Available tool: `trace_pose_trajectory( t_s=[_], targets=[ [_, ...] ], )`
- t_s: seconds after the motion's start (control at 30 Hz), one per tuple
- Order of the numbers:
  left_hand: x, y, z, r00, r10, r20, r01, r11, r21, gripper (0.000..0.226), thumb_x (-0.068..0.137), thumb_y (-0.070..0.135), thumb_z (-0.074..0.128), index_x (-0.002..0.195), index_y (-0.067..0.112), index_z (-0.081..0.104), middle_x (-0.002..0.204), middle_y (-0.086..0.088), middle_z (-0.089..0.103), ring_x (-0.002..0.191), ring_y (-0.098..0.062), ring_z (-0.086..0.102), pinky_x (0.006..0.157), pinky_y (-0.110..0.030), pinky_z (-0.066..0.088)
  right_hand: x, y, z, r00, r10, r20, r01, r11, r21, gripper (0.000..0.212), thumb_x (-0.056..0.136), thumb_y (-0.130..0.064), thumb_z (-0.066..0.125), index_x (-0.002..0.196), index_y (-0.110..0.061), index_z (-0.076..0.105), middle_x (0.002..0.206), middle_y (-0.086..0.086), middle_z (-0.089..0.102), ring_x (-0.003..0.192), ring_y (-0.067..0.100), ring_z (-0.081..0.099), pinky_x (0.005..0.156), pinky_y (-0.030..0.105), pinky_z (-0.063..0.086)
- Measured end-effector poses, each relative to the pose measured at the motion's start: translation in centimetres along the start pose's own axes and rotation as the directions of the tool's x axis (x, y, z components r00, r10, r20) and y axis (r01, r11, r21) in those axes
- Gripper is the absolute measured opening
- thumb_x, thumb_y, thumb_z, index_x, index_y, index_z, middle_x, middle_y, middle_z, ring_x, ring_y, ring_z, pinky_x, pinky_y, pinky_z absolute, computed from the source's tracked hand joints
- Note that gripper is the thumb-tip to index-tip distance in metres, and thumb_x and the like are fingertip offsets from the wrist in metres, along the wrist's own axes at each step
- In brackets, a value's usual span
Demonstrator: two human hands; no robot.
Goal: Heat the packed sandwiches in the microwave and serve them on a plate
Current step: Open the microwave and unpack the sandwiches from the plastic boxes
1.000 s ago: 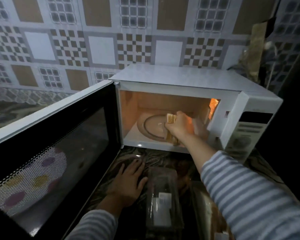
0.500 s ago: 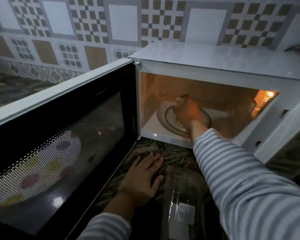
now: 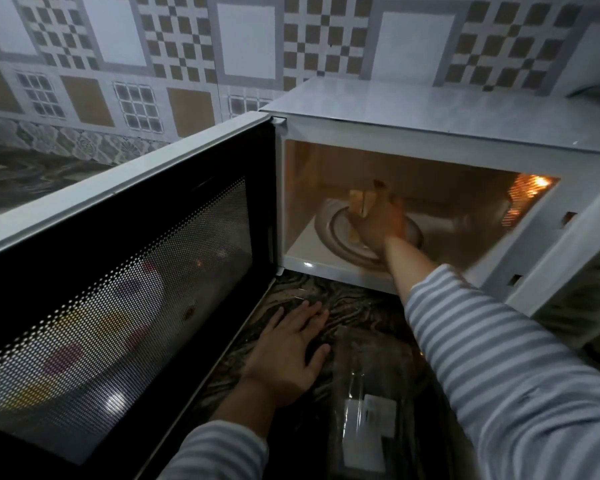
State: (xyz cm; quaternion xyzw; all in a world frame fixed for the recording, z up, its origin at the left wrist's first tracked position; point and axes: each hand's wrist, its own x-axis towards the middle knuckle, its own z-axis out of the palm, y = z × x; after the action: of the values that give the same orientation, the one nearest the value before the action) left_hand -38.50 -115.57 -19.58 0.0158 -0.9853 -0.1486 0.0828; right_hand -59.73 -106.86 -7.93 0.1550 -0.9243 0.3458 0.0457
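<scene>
Right hand (image 3: 381, 226) grip holds pale bread sandwich (image 3: 360, 206), sticking up past fingers, over round glass plate (image 3: 329, 233) inside white microwave (image 3: 430, 133). Left hand (image 3: 288, 351) flat on tabletop (image 3: 354, 306).

A dim kitchen corner. The wall (image 3: 243, 46) is covered in patterned tiles: white squares, tan squares and small brown-and-white checkerboards in grey frames. A band of grey floral tiles (image 3: 66, 143) runs along its base. Below lies a dark tabletop (image 3: 343, 303) with swirling marble veins, mostly in shadow.
</scene>
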Motion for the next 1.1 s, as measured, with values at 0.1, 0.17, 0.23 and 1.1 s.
trace_pose_trajectory(
  t_s=[0.1,0.17,0.23,1.1],
  targets=[
    [0.2,0.1,-0.1,1.0,-0.011,0.001,0.011,1.0,-0.01,0.056,0.099,0.046,0.032,0.151,0.032,0.019,0.159,0.015,0.013,0.145,-0.002,0.003,0.116,-0.025,-0.006,-2.0,0.0,-1.2,1.0,0.015,-0.011,-0.016,0.998,-0.066,0.056,0.088,-0.037,0.062,0.134,-0.011,0.046,0.139,0.015,0.045,0.127,0.033,0.042,0.103,0.033,0.032],
    [0.0,0.4,-0.4,1.0,-0.018,-0.017,0.017,0.999,-0.05,0.05,0.101,0.039,0.031,0.15,0.03,0.024,0.158,0.013,0.02,0.145,-0.003,0.009,0.115,-0.023,-0.003,-4.0,0.6,-2.1,0.998,0.059,-0.011,-0.06,0.997,-0.055,0.046,0.087,-0.034,0.063,0.128,-0.013,0.054,0.136,0.015,0.049,0.124,0.032,0.046,0.099,0.034,0.037],
    [-0.5,0.8,-0.9,0.998,-0.04,-0.038,0.034,0.988,-0.151,0.045,0.103,0.032,0.03,0.148,0.028,0.031,0.155,0.008,0.03,0.145,-0.006,0.018,0.116,-0.025,0.005,-6.7,1.5,-3.1,0.998,0.063,0.003,-0.063,0.996,-0.06,0.043,0.09,-0.03,0.061,0.129,-0.015,0.054,0.138,0.013,0.046,0.124,0.032,0.047,0.099,0.034,0.041],
    [-7.8,21.3,-3.3,0.988,0.137,0.071,-0.119,0.97,-0.213,0.06,0.096,0.026,0.043,0.151,0.018,0.02,0.16,-0.001,0.012,0.143,-0.021,0.025,0.111,-0.034,0.028,-38.1,12.8,-10.7,0.998,-0.053,0.027,0.058,0.959,-0.277,0.04,0.089,-0.02,0.062,0.127,-0.009,0.057,0.142,0.013,0.043,0.131,0.03,0.036,0.108,0.036,0.031]
  ],
)
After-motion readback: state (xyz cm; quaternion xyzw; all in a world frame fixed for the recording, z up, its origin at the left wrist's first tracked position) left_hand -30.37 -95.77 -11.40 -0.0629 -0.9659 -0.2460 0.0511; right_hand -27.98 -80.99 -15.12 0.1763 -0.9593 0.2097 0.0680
